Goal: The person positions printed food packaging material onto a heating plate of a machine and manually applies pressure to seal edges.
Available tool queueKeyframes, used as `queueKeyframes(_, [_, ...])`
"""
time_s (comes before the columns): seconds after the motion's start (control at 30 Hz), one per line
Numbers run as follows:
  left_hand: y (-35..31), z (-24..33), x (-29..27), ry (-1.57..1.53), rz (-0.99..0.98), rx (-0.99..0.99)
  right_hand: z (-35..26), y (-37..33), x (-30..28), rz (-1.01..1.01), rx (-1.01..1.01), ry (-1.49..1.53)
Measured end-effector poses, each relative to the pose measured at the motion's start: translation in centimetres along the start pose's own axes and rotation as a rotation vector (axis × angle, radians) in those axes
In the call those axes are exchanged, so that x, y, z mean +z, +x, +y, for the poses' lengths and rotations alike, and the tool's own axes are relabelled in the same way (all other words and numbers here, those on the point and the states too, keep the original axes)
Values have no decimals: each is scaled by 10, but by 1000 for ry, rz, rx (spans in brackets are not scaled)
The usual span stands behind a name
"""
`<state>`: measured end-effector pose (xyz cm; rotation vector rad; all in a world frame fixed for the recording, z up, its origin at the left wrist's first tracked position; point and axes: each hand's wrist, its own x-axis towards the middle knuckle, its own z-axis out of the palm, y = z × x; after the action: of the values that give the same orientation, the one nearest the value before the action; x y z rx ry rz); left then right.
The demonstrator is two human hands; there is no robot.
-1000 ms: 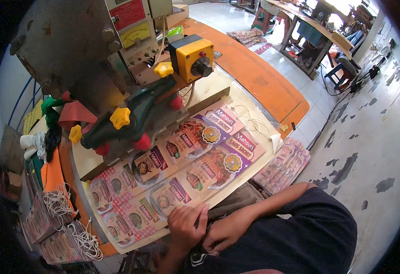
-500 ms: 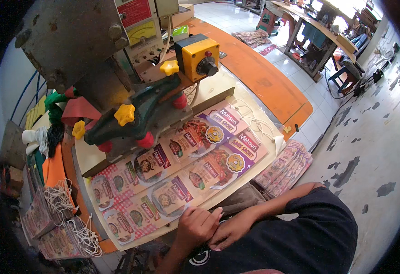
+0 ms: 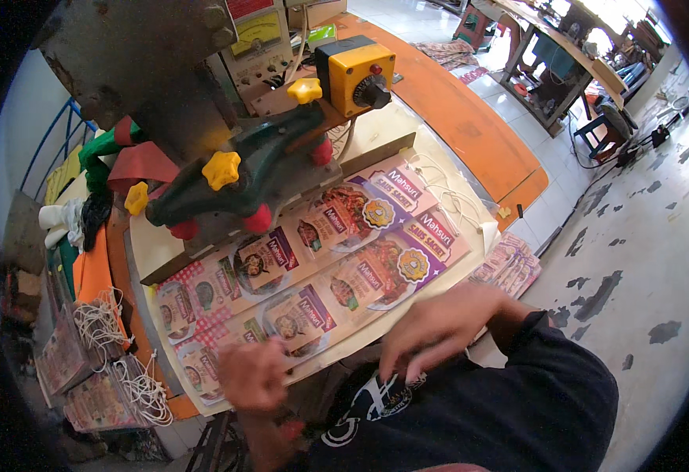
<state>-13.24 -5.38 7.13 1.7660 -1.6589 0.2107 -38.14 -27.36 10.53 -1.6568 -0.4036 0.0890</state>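
Observation:
Two long printed plastic sheets lie side by side on the cream board (image 3: pixel 470 263), a far sheet (image 3: pixel 332 224) and a near sheet (image 3: pixel 360 287), pink and purple with food pictures. White cords (image 3: pixel 439 185) are at their right ends. My left hand (image 3: pixel 254 374), smeared by motion, is over the near sheet's front edge toward its left end; its fingers cannot be made out. Off the near sheet's front edge hangs my right hand (image 3: pixel 443 322), slightly blurred, fingers apart and pointing down, with nothing seen in it. Behind the sheets stands a press with a dark green bracket (image 3: pixel 273 161).
A metal bar (image 3: pixel 380 153) runs along the far sheet. Yellow star knobs (image 3: pixel 222 171) and a yellow control box (image 3: pixel 358 75) are on the press. Corded printed stacks (image 3: pixel 104 401) sit at lower left, another printed stack (image 3: pixel 509 263) at right. The orange table (image 3: pixel 478 118) extends behind.
My hands, together at the near sheet's front edge before, have parted: the left moved left, the right moved right and up. The view has shifted slightly. The sheets stay on the board.

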Motion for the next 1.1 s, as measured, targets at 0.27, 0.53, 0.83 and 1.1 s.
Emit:
queueKeyframes(0.27, [-40, -78, -49, 288, -11, -651, 9, -57, -55, 1136, 539, -1077])
queueKeyframes(0.53, [-46, -98, -45, 234, -103, -642, 61, -47, -59, 1217, 548, -1115])
queueKeyframes(0.83, [-23, -91, -31, 245, -107, -573, 68, -40, -56, 1254, 583, -1189])
queueKeyframes(1.1, [-38, -102, -33, 291, -122, -613, 67, -28, -60, 1231, 578, -1176])
